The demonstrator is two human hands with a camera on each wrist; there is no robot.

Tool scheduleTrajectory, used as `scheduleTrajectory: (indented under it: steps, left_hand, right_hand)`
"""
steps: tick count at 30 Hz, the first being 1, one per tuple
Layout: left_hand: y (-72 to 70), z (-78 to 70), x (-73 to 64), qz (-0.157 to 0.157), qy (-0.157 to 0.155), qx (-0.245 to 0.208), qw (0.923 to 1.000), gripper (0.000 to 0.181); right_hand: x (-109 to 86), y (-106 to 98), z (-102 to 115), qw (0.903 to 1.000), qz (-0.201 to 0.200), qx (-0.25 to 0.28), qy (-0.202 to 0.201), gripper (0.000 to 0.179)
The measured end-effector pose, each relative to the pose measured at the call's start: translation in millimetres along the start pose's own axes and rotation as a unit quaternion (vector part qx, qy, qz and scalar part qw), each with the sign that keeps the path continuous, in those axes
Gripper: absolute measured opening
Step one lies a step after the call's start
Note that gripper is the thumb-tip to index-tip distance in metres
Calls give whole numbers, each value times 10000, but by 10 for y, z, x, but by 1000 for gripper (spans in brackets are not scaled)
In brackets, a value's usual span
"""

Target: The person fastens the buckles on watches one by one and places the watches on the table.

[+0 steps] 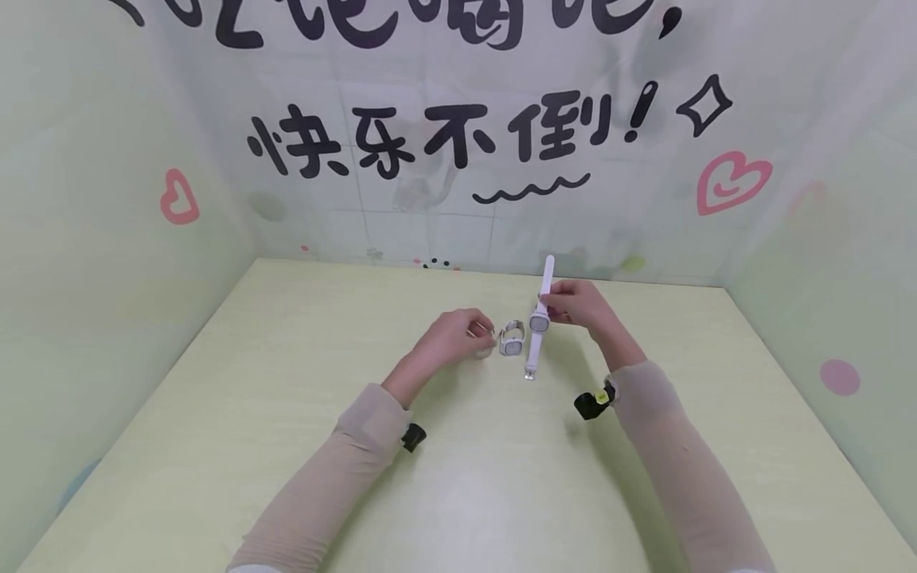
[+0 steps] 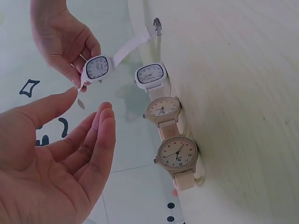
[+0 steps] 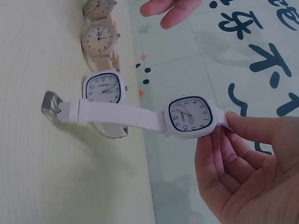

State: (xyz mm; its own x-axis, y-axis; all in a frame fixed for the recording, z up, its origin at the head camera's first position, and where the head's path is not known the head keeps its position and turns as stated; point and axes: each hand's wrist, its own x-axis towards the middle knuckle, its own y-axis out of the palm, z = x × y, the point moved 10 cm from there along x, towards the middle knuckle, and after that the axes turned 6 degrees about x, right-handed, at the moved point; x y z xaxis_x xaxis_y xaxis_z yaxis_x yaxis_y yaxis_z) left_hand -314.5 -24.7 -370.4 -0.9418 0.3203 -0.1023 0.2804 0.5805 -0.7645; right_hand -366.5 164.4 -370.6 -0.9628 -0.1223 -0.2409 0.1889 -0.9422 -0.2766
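Observation:
My right hand (image 1: 579, 304) pinches a white wristwatch (image 3: 189, 115) by one strap, close to its squarish case. The watch hangs unfastened above the table, its other strap ending in a silver buckle (image 3: 50, 107). Another white watch (image 2: 150, 74) stands on the table with its dial showing. Beside it, in a row, are two beige watches with round dials, a nearer one (image 2: 177, 154) and a farther one (image 2: 162, 110) in the left wrist view. My left hand (image 1: 458, 336) hovers by the row, thumb and fingers apart and holding nothing.
A pale yellow table (image 1: 458, 493) lies under both arms. Behind it hangs a light backdrop (image 1: 430, 191) with black lettering and pink hearts, and similar sheets line both sides. Small black cameras (image 1: 591, 404) are worn at the wrists.

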Motion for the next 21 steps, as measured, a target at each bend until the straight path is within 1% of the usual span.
scheduleTrajectory:
  steps: [5,10,13,15,18,19,21]
  left_hand:
    - [51,-24,-26,127,82,-98,9998,32]
    - [122,-57,-47,219,205,-197,9994,31]
    - [196,-83,-55,372,318,-393,9980,31]
    - [252,-106,-68,534,387,-616,9959,31]
    - [327,-159,-89,825,528,-1204,9879,31]
    - [346,-177,-96,921,561,-1417,9840,31]
    - [389,-199,-103,1131,576,-1899,9736,34]
  right_hand:
    - [-88,20,133,9996,72,107,-239,32]
    - [-204,51,294,9985,99,217,-485,33]
    - [-275,68,396,9978,41,202,-622,32]
    - [-319,83,465,9972,4,170,-724,31]
    - [-389,110,567,9957,-18,193,-910,28]
    - [-412,121,598,9950,-17,212,-973,27]
    - [-457,145,655,9936,7,276,-1093,26]
